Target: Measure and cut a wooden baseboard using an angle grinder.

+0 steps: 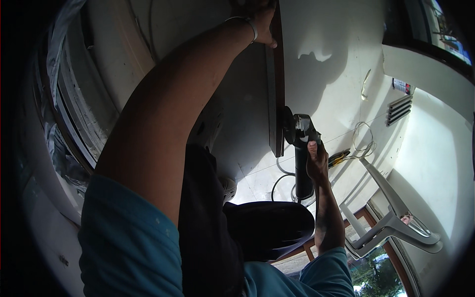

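Overhead, left hand grips dark wooden board; right hand clenches black grinder, seemingly touching it.

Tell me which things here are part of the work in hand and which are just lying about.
In hand:
- dark wooden board, steadied by left hand
- black angle grinder, gripped by right hand

Lying about:
- white plastic chair
- loose white cable loop
- yellow-handled tool

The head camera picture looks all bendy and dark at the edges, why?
Head view: the fisheye lens curves straight edges, like the white chair, and leaves black corners. Sunlight makes the white floor glare, the grinder casts a shadow on it, and the left arm looks dark.
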`<state>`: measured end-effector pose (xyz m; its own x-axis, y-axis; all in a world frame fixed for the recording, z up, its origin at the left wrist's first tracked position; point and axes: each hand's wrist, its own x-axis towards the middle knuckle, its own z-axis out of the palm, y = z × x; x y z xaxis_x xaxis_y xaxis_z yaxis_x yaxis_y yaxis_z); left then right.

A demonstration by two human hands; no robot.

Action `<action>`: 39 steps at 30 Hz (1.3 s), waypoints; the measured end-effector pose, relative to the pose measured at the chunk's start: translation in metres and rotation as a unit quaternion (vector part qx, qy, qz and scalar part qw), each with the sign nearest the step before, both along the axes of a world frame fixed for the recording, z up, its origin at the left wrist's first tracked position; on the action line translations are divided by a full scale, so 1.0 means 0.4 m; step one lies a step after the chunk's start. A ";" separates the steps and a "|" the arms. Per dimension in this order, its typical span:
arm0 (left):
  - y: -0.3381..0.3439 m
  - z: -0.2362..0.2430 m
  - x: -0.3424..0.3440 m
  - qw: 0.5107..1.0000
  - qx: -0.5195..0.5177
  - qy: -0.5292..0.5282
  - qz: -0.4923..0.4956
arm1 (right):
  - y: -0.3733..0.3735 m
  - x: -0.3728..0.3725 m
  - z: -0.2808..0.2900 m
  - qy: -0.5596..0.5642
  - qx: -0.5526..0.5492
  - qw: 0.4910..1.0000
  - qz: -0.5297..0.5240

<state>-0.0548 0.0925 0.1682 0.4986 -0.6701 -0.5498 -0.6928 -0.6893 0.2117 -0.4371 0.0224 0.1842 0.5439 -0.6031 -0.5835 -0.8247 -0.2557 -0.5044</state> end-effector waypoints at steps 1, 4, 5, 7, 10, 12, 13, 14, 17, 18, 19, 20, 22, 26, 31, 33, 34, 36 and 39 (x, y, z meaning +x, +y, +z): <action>-0.006 0.000 0.002 1.000 -0.002 0.001 0.001 | -0.004 0.007 0.003 0.001 -0.002 1.000 0.001; 0.007 0.000 0.009 1.000 -0.001 0.000 0.004 | -0.015 0.032 -0.005 0.011 0.004 1.000 0.011; 0.007 0.001 0.010 1.000 -0.003 0.005 0.003 | -0.021 0.037 -0.007 0.017 0.000 1.000 0.011; 0.008 0.001 0.012 1.000 -0.005 0.010 0.003 | -0.028 0.043 -0.011 0.023 -0.006 1.000 0.012; 0.017 -0.008 0.005 1.000 0.000 0.016 0.005 | -0.031 0.049 -0.010 0.011 -0.014 0.999 0.034; 0.031 -0.013 -0.001 0.999 -0.046 -0.007 0.007 | -0.028 0.059 -0.004 0.015 -0.018 0.999 0.030; 0.026 -0.013 0.005 0.999 -0.046 -0.008 0.009 | -0.031 0.062 -0.003 0.014 -0.017 0.999 0.033; 0.017 -0.004 0.010 1.000 -0.024 0.007 0.004 | -0.033 0.065 -0.003 0.016 -0.014 0.999 0.036; 0.011 -0.081 0.001 0.999 -0.045 -0.024 0.016 | -0.027 0.083 0.001 0.006 -0.015 0.999 0.050; 0.011 -0.097 -0.006 0.993 -0.088 -0.067 0.028 | -0.025 0.088 0.002 -0.004 -0.022 0.998 0.057; 0.005 -0.112 -0.004 0.993 -0.089 -0.068 0.028 | -0.026 0.090 0.002 -0.004 -0.022 0.998 0.057; 0.003 -0.110 -0.004 0.994 -0.088 -0.061 0.032 | -0.029 0.092 0.002 -0.003 -0.017 0.998 0.055; 0.000 -0.104 -0.002 0.994 -0.086 -0.057 0.035 | -0.031 0.097 -0.002 -0.004 -0.011 0.998 0.054; -0.006 -0.090 -0.002 0.996 -0.072 -0.050 0.032 | -0.030 0.101 -0.002 -0.005 -0.026 0.998 0.056; 0.001 -0.095 -0.005 0.996 -0.068 -0.053 0.036 | -0.034 0.091 -0.017 -0.017 -0.045 0.995 0.090; 0.001 -0.092 -0.007 0.996 -0.064 -0.054 0.032 | -0.023 0.107 0.000 -0.002 -0.020 0.998 0.055; 0.002 -0.096 -0.007 0.996 -0.063 -0.055 0.032 | -0.027 0.100 -0.007 -0.002 -0.019 0.998 0.055; 0.002 -0.103 -0.001 0.995 -0.071 -0.058 0.026 | -0.040 0.094 -0.021 0.001 -0.012 0.999 0.039; 0.002 -0.110 -0.003 0.995 -0.073 -0.066 0.027 | -0.047 0.110 -0.027 -0.024 -0.021 0.998 0.046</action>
